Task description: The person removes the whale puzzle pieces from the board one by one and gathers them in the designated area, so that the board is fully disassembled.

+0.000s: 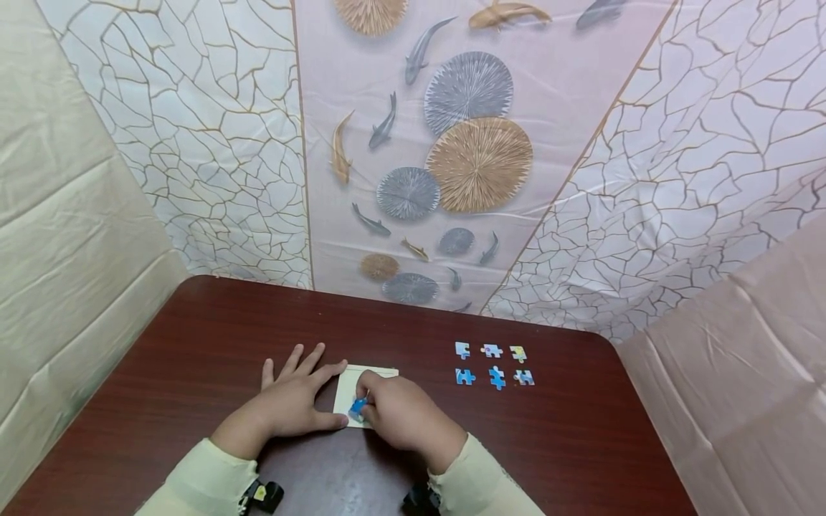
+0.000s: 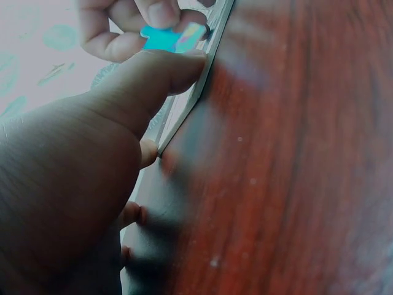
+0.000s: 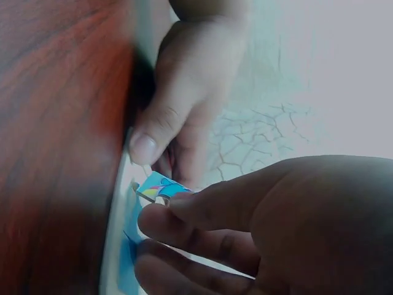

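A pale, square puzzle board (image 1: pixel 349 378) lies on the table between the two hands. My left hand (image 1: pixel 290 403) has its fingers spread, with thumb and forefinger touching the board's left edge. My right hand (image 1: pixel 403 412) pinches a blue jigsaw piece (image 1: pixel 358 408) just over the board's lower left part. In the right wrist view this jigsaw piece (image 3: pixel 161 185) shows some yellow and pink, tilted between thumb and forefinger. Beneath the right fingers a blue patch (image 3: pixel 128 264) shows on the board. The fingers hide much of the board there.
Several loose jigsaw pieces (image 1: pixel 496 378) lie in two rows on the table's right side. The dark red wooden table (image 1: pixel 555 444) ends at a patterned cloth backdrop (image 1: pixel 413 236). Plain cloth hangs at both sides.
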`<move>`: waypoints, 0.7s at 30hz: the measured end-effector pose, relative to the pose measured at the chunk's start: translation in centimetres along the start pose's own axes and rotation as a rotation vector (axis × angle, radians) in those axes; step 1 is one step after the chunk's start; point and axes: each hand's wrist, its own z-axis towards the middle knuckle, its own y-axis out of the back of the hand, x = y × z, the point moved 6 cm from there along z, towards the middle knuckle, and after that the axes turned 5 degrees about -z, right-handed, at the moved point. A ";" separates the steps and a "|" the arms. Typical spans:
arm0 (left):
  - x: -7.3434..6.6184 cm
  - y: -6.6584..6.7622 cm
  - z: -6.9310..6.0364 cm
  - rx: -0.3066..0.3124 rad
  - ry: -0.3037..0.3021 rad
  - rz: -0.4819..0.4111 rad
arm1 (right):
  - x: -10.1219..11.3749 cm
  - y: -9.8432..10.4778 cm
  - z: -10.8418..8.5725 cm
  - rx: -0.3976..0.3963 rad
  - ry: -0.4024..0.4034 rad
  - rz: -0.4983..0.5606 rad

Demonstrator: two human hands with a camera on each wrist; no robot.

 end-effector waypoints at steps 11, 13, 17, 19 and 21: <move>-0.2 0.1 -0.1 0.005 0.008 -0.002 | -3.0 0.4 -2.1 -0.001 0.035 0.297; -0.3 0.2 -0.1 0.002 0.009 -0.003 | -3.6 0.6 -2.5 -0.017 0.048 0.306; -0.3 0.1 -0.2 0.007 0.012 -0.009 | -5.1 1.2 -3.6 -0.058 0.049 0.269; -0.3 0.1 -0.1 0.010 0.012 -0.012 | -6.1 1.6 -4.2 -0.077 0.029 0.248; -0.3 0.1 -0.1 0.010 0.012 -0.013 | -7.1 2.0 -4.8 -0.090 0.000 0.247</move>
